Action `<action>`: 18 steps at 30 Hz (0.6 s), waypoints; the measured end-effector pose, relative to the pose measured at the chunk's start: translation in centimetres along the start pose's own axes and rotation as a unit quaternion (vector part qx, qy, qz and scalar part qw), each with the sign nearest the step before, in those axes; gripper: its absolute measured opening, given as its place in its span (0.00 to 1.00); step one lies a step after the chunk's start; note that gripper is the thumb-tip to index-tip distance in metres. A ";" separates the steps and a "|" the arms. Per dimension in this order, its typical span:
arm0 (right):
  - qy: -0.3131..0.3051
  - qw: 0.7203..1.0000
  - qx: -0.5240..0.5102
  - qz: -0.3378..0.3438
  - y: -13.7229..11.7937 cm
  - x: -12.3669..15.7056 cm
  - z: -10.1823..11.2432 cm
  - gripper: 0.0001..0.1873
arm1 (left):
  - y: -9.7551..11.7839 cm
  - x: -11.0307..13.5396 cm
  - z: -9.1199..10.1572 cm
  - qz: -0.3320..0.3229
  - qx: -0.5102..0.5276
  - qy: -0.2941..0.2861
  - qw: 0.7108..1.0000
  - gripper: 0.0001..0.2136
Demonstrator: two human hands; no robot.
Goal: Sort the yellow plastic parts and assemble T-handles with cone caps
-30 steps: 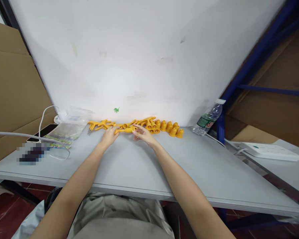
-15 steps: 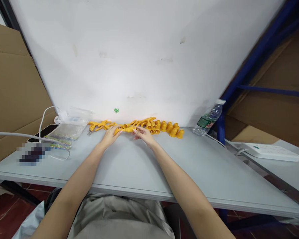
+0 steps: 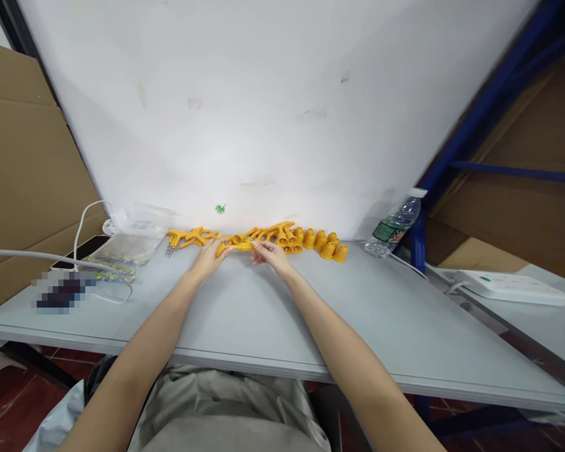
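Observation:
A row of yellow plastic parts lies along the far edge of the grey table (image 3: 245, 314), against a white board. On the left of the row are branched yellow pieces (image 3: 191, 236); on the right are small yellow cones (image 3: 327, 246). My left hand (image 3: 209, 256) and my right hand (image 3: 272, 254) both reach into the middle of the row. Together their fingertips pinch a long yellow piece (image 3: 238, 245) that lies between them, the left hand at its left end, the right at its right end.
A clear bag of small items (image 3: 122, 248), a white cable (image 3: 82, 220) and a dark phone (image 3: 82, 248) sit at the left. A water bottle (image 3: 395, 223) lies at the right. A white power strip (image 3: 511, 285) rests on the neighbouring table. Cardboard stands on both sides.
Both hands have pushed slightly forward, carrying the long yellow piece closer to the row at the board. Nothing else has moved.

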State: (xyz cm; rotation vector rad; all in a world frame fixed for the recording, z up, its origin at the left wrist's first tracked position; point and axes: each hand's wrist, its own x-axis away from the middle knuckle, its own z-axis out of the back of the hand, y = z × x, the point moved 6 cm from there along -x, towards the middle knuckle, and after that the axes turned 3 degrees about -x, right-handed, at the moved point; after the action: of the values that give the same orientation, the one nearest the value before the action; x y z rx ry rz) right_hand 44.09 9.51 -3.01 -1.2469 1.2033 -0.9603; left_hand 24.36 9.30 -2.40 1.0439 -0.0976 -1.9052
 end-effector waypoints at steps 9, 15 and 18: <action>0.012 0.998 -0.033 -0.054 0.2 0.4 -0.5 0.21 | 0.4 0.1 0.1 0.004 -0.005 -0.011 1.000 0.13; 0.007 0.993 -0.074 -0.089 0.2 0.8 -1.0 0.17 | 0.3 0.1 -0.1 -0.006 -0.006 -0.013 1.000 0.13; -0.002 0.991 -0.087 -0.106 0.4 0.8 -1.0 0.17 | 0.0 0.1 -0.2 -0.004 -0.006 -0.014 1.000 0.13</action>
State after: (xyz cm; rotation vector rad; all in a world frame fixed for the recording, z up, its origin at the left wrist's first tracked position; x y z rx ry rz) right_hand 43.21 8.62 -3.41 -1.5385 1.1883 -1.0233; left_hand 24.49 9.26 -2.57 1.0111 -0.0970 -1.9245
